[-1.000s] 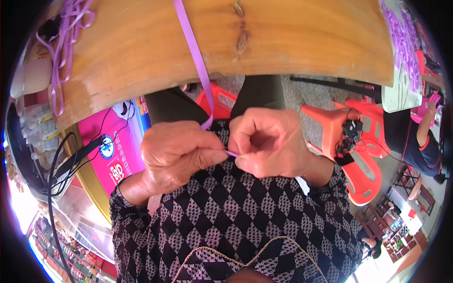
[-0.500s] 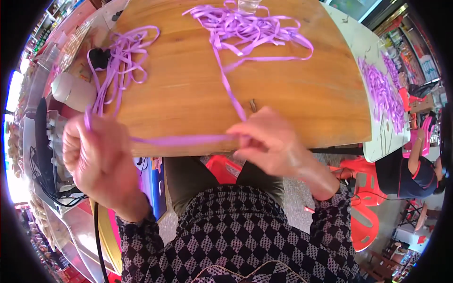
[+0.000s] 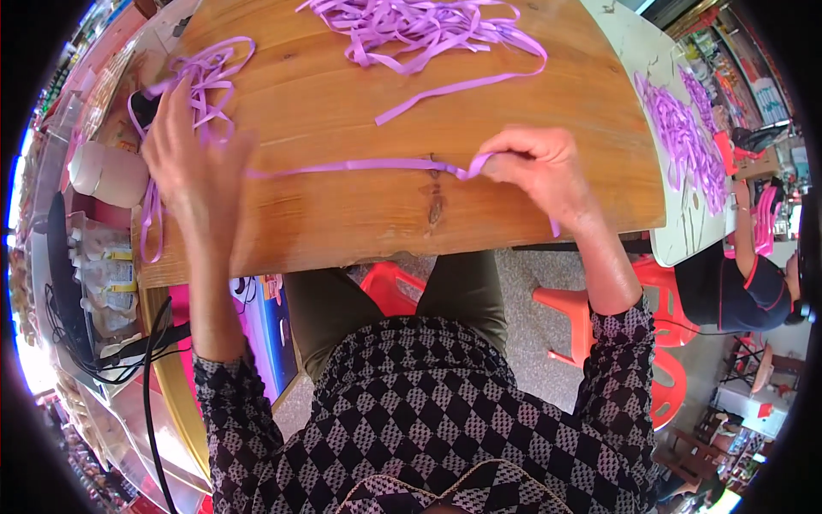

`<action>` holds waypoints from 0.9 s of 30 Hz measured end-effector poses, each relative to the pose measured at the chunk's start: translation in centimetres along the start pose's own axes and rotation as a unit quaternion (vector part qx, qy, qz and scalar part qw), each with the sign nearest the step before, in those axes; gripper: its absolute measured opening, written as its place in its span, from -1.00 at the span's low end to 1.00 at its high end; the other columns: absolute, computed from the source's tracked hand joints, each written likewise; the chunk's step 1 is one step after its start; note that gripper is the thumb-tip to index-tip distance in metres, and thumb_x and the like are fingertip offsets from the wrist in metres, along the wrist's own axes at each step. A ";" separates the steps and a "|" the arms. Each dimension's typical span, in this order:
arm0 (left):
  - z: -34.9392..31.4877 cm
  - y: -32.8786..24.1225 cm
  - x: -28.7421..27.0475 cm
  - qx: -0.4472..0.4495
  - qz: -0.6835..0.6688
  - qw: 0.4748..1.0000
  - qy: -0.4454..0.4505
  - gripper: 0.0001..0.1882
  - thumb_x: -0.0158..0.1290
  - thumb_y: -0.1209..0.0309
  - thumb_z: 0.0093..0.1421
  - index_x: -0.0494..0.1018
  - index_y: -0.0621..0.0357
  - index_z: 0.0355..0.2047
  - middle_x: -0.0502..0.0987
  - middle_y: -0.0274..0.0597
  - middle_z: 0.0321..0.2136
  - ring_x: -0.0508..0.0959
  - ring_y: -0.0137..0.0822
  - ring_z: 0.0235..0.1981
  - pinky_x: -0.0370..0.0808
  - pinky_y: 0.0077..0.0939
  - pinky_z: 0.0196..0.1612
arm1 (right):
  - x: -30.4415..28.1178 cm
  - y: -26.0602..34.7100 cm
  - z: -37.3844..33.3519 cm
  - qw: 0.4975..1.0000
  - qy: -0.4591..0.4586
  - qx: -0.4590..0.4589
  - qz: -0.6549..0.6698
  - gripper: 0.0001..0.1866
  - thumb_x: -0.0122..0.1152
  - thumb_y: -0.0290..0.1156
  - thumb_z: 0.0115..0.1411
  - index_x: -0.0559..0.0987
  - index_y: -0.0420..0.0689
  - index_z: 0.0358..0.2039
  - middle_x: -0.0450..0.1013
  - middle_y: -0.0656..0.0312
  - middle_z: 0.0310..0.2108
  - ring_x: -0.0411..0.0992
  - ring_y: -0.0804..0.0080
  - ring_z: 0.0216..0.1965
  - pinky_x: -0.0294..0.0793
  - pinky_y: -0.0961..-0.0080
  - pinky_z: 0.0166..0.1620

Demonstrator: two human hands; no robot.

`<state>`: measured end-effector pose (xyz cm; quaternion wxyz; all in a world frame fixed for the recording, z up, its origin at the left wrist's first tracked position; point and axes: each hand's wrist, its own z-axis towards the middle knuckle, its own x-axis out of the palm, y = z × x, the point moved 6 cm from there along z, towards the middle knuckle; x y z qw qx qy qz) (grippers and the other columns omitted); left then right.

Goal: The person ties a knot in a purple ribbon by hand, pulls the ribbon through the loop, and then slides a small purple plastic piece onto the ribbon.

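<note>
A purple ribbon (image 3: 377,164) runs across the wooden table from my left hand to my right. My right hand (image 3: 548,176) pinches it between thumb and fingers close to a small knot or kink, and a short tail hangs below that hand. My left hand (image 3: 190,167), blurred by motion, has its fingers stretched out over the left-hand ribbon pile (image 3: 210,81); the ribbon disappears behind it. Farther off lies a larger tangled ribbon heap (image 3: 419,30), from which one strand with a loose end (image 3: 394,111) reaches toward me.
A pinkish-white rounded container (image 3: 107,174) and a black object (image 3: 147,110) sit at the left by the pile. More purple ribbon (image 3: 685,141) lies on a white table at the right, beside another person (image 3: 732,287). Red plastic stools (image 3: 569,317) stand below.
My left hand has moved away from me, its fist opening into stretched fingers. My right hand has gone right and farther out with the ribbon. The far heap's strand now ends loose on the table.
</note>
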<state>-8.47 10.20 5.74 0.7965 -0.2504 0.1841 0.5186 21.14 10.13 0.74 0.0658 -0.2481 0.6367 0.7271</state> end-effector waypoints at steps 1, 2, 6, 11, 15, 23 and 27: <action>-0.3 -3.1 0.0 0.016 -0.059 0.998 0.016 -0.35 0.23 0.41 -0.16 0.29 0.26 -0.01 0.40 0.03 -0.10 0.38 -0.08 -0.07 0.31 -0.25 -0.03 | 1.3 0.6 -0.2 0.999 0.031 0.010 -0.003 -0.91 0.16 -0.61 -0.02 0.56 -0.24 -0.44 0.46 0.35 -0.52 0.37 0.67 -0.42 0.35 0.73 -0.31; -0.6 -5.7 0.6 0.010 -0.188 0.978 0.091 -0.34 0.24 0.42 -0.17 0.29 0.26 0.00 0.40 0.04 -0.10 0.37 -0.09 -0.05 0.31 -0.26 -0.02 | 2.3 1.2 -0.8 0.998 0.058 0.020 -0.007 -0.91 0.14 -0.61 0.00 0.56 -0.24 -0.43 0.46 0.34 -0.52 0.37 0.67 -0.43 0.35 0.73 -0.32; -3.9 -12.0 3.3 -0.070 -0.458 0.839 0.284 -0.41 0.16 0.45 -0.04 0.25 0.32 0.02 0.39 -0.08 -0.06 0.35 -0.30 -0.03 0.27 -0.41 0.04 | 4.4 4.5 -1.9 0.990 0.031 -0.134 0.012 -0.92 0.07 -0.64 0.04 0.53 -0.26 -0.43 0.42 0.33 -0.57 0.33 0.70 -0.53 0.36 0.71 -0.40; -7.1 -11.5 5.1 -0.334 -0.592 0.583 0.445 -0.80 0.06 0.47 0.11 0.45 0.34 -0.28 0.46 -0.38 -0.46 0.40 -0.61 -0.44 0.36 -0.74 -0.39 | 2.8 2.1 -3.2 0.987 0.070 0.059 0.132 -0.94 0.10 -0.59 0.05 0.54 -0.26 -0.44 0.41 0.32 -0.59 0.32 0.71 -0.58 0.31 0.75 -0.50; -7.5 -8.8 3.9 -0.351 -0.529 0.630 0.448 -0.87 0.09 0.45 0.09 0.50 0.29 -0.48 0.39 -0.46 -0.66 0.30 -0.67 -0.61 0.21 -0.78 -0.57 | -0.3 0.1 -5.2 0.987 -0.011 0.095 0.130 -0.88 0.13 -0.51 0.05 0.55 -0.27 -0.40 0.41 0.31 -0.61 0.27 0.72 -0.64 0.16 0.78 -0.61; -9.1 -7.7 3.3 -0.431 -0.614 0.518 0.411 -0.80 0.11 0.35 0.08 0.48 0.27 -0.50 0.45 -0.33 -0.64 0.28 -0.62 -0.69 0.12 -0.78 -0.64 | -0.6 -2.0 -7.3 0.939 -0.152 0.084 0.297 -0.84 0.15 -0.47 0.08 0.55 -0.32 -0.40 0.43 0.23 -0.58 0.24 0.67 -0.65 0.10 0.78 -0.62; -9.2 -8.4 3.0 -0.483 -0.669 0.431 0.364 -0.80 0.07 0.38 0.10 0.43 0.30 -0.35 0.50 -0.20 -0.59 0.28 -0.58 -0.70 0.13 -0.77 -0.65 | 0.5 0.9 -7.8 0.955 -0.279 -0.036 -0.098 -0.86 0.11 -0.53 0.10 0.59 -0.18 -0.32 0.48 0.24 -0.48 0.41 0.48 -0.48 0.40 0.70 -0.39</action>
